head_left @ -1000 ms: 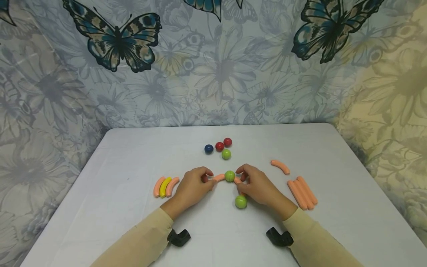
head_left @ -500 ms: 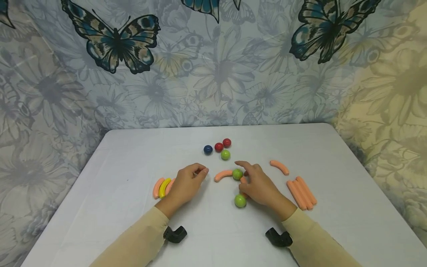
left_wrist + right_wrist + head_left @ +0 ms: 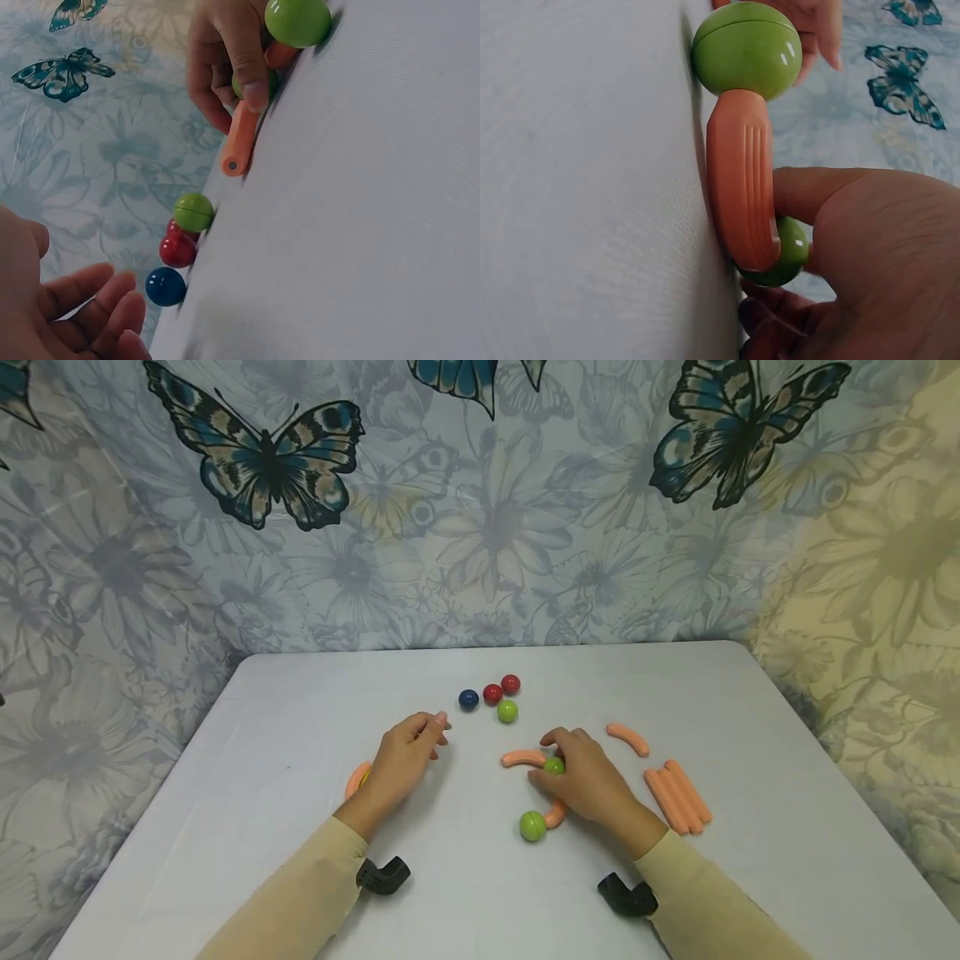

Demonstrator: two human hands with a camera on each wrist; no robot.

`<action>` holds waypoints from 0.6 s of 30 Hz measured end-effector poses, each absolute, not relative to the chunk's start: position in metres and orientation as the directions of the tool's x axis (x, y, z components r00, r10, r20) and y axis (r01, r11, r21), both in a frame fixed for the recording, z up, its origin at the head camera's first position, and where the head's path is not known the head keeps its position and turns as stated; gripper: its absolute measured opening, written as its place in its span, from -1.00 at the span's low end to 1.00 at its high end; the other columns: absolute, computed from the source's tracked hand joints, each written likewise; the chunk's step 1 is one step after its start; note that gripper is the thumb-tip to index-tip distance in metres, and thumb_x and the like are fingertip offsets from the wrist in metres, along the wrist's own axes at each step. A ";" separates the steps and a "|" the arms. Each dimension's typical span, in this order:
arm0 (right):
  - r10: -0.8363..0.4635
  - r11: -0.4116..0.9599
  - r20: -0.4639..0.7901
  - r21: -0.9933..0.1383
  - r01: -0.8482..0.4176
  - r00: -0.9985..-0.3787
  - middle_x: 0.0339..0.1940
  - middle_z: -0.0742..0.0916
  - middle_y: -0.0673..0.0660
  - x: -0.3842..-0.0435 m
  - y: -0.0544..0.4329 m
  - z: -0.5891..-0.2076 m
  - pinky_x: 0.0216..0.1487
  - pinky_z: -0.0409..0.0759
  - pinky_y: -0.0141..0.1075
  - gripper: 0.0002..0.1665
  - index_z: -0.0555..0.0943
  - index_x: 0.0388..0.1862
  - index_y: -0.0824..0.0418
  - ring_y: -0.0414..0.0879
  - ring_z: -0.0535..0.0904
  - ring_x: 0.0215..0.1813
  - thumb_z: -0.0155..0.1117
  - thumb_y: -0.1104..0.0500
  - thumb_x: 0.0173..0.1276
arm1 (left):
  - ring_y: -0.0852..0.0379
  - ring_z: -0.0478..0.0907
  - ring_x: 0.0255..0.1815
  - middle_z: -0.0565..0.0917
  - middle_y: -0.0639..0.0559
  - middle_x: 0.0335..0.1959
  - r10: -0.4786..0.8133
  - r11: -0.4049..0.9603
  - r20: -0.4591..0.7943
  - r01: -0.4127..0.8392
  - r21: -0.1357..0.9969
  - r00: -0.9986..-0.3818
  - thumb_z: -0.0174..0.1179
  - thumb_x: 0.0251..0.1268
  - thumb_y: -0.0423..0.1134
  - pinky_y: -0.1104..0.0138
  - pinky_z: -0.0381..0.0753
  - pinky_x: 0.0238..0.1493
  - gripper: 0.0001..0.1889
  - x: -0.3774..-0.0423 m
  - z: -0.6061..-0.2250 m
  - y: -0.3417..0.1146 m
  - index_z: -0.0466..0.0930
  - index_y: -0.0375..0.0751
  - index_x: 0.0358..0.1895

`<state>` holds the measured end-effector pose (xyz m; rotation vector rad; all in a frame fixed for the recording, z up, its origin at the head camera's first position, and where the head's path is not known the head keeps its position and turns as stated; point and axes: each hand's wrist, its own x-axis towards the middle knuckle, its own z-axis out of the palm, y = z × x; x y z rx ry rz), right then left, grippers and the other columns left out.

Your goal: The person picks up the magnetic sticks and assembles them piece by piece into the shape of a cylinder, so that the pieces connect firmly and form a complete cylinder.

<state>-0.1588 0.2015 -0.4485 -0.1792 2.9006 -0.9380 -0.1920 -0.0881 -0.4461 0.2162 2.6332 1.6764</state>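
My right hand [image 3: 588,777] grips a green ball [image 3: 553,765] between thumb and fingers at the middle of the table. A curved orange building rod [image 3: 522,758] runs left from that ball, a grey dot on its free end in the left wrist view. Another curved orange rod [image 3: 739,180] links the held ball to a second green ball [image 3: 746,49], which lies nearer me on the table. My left hand [image 3: 401,756] hovers left of this chain with loosely bent fingers and nothing in them. It partly covers the curved rods [image 3: 356,781] at the left.
Toward the back lie a blue ball [image 3: 468,699], two red balls [image 3: 492,694] and a green ball [image 3: 507,712]. On the right are a single curved orange rod [image 3: 627,739] and a row of straight orange rods [image 3: 677,797]. A patterned cloth [image 3: 495,568] hangs behind the white table [image 3: 300,710].
My left hand has let go of the left orange rod and drawn back leftward. My right hand now grips the middle green ball; the chain has shifted right and turned, its near ball slightly closer to me.
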 end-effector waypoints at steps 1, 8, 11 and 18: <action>-0.152 0.803 -0.030 -0.587 -0.106 -0.988 -0.10 0.60 0.12 -0.159 0.202 -0.450 -0.11 0.55 -0.07 -0.49 0.65 0.27 0.22 0.03 0.51 -0.11 0.56 0.06 0.45 | 0.02 0.67 -0.19 0.76 0.08 -0.16 0.122 0.413 0.068 0.113 0.904 -0.990 0.04 0.76 0.22 0.13 0.60 -0.17 -0.47 -0.193 -0.445 -0.088 0.78 -0.16 0.08; -0.142 0.817 0.031 -0.561 -0.135 -0.989 -0.02 0.62 0.18 -0.159 0.206 -0.455 -0.03 0.57 0.02 -0.44 0.68 0.37 0.17 0.13 0.53 0.00 0.34 0.33 0.37 | -0.04 0.70 -0.02 0.78 0.01 0.06 0.148 0.337 0.045 0.093 0.937 -0.988 -0.11 0.76 0.32 0.12 0.69 -0.23 -0.33 -0.203 -0.432 -0.081 0.69 -0.21 0.28; -0.113 0.828 0.039 -0.549 -0.116 -0.993 -0.10 0.62 0.18 -0.159 0.207 -0.455 -0.05 0.57 0.02 -0.59 0.70 0.24 0.24 0.14 0.53 -0.05 0.36 0.30 0.43 | -0.05 0.70 0.03 0.75 -0.03 0.16 0.178 0.310 0.028 0.083 0.947 -0.984 -0.15 0.77 0.33 0.13 0.70 -0.23 -0.30 -0.207 -0.428 -0.074 0.63 -0.22 0.37; -0.078 0.843 0.027 -0.532 -0.081 -0.997 -0.26 0.58 0.12 -0.163 0.209 -0.454 -0.13 0.55 -0.04 -0.77 0.66 0.00 0.29 0.03 0.50 -0.22 0.48 0.19 0.53 | -0.01 0.68 0.00 0.60 -0.06 0.38 0.306 0.337 0.016 0.124 0.933 -0.952 0.16 0.73 0.06 0.18 0.68 -0.22 -0.51 -0.219 -0.428 -0.050 0.54 -0.10 0.49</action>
